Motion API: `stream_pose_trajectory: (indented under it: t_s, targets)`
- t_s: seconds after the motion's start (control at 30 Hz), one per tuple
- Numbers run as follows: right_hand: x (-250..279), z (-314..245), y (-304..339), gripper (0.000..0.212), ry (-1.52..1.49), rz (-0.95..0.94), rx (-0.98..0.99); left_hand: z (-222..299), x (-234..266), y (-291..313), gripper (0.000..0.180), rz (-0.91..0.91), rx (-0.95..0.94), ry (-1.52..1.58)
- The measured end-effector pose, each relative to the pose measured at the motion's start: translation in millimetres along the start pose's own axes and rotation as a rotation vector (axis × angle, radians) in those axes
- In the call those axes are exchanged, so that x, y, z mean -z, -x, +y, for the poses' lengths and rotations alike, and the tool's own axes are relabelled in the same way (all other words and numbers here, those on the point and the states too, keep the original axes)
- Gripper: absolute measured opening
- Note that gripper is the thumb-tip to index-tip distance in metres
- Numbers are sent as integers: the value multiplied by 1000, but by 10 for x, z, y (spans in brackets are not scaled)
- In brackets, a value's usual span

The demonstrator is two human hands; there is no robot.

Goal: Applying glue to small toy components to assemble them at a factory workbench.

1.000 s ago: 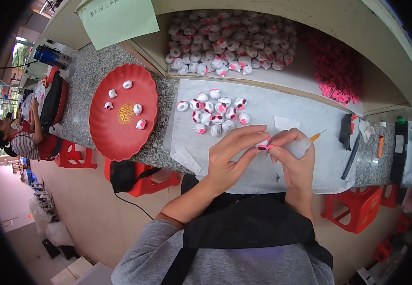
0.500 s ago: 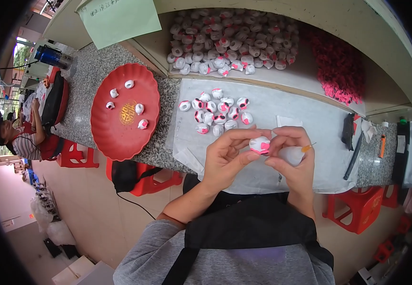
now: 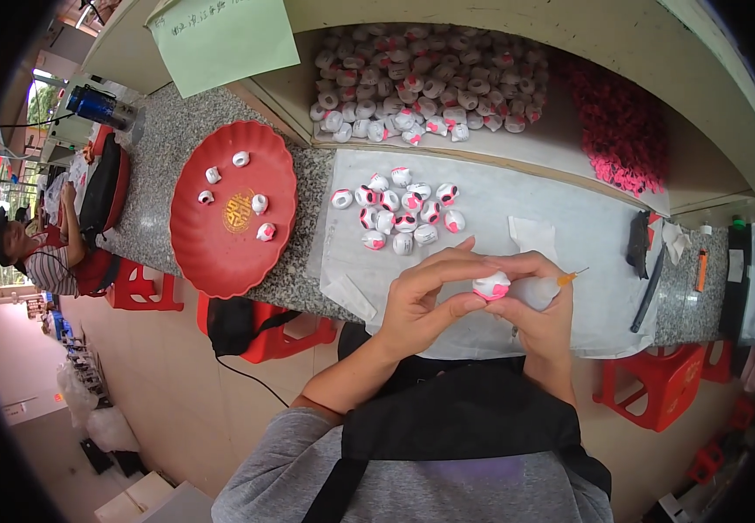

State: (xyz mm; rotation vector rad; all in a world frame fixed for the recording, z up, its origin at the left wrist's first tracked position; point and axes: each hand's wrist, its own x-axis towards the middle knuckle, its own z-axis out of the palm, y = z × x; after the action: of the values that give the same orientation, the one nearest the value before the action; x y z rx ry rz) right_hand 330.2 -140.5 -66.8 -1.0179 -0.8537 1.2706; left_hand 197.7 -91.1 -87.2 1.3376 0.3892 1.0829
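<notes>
My left hand (image 3: 425,301) and my right hand (image 3: 541,305) meet over the front edge of the white sheet (image 3: 560,213). Between their fingertips they pinch a small white piece with pink markings (image 3: 491,286). In my right hand there is also a small clear squeeze bottle with an orange needle tip (image 3: 560,283) pointing right. A cluster of the same white-and-pink pieces (image 3: 403,209) lies on the sheet just beyond my hands.
A red scalloped plate (image 3: 220,244) with several pieces sits on the granite counter at left. A shelf behind holds a heap of white pieces (image 3: 421,83) and a pile of pink parts (image 3: 621,131). Dark tools (image 3: 639,244) lie at right. Another person (image 3: 33,253) sits far left.
Both hands have drawn slightly nearer to me with the piece, which now shows between the fingertips. The plate and the cluster on the sheet have not moved.
</notes>
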Motion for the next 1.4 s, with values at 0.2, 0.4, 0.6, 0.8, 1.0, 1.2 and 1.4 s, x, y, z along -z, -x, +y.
stream_pose_trajectory:
  t_s: [0.2, 0.4, 0.6, 0.8, 1.0, 1.2, 1.4]
  targets:
    - [-50, 19, 30, 29, -73, 17, 19, 21, -16, 44, 25, 15, 1, -24]
    - [-62, 30, 41, 29, -111, 26, 7, 31, -53, 52, 24, 65, -6, -70]
    - [-65, 45, 44, 28, -113, 55, -4, 35, -55, 48, 24, 74, 32, -49]
    - [-72, 56, 33, 28, -129, 52, -18, 3, -24, 47, 23, 70, 57, -21]
    - [-37, 50, 38, 27, -71, 53, -19, -20, -29, 56, 22, 62, 80, 4]
    - [-32, 37, 48, 26, -59, 68, -15, -27, -30, 45, 27, 40, 99, 53]
    - [-79, 26, 39, 26, -152, 85, 11, 11, -29, 20, 28, 26, 87, 38]
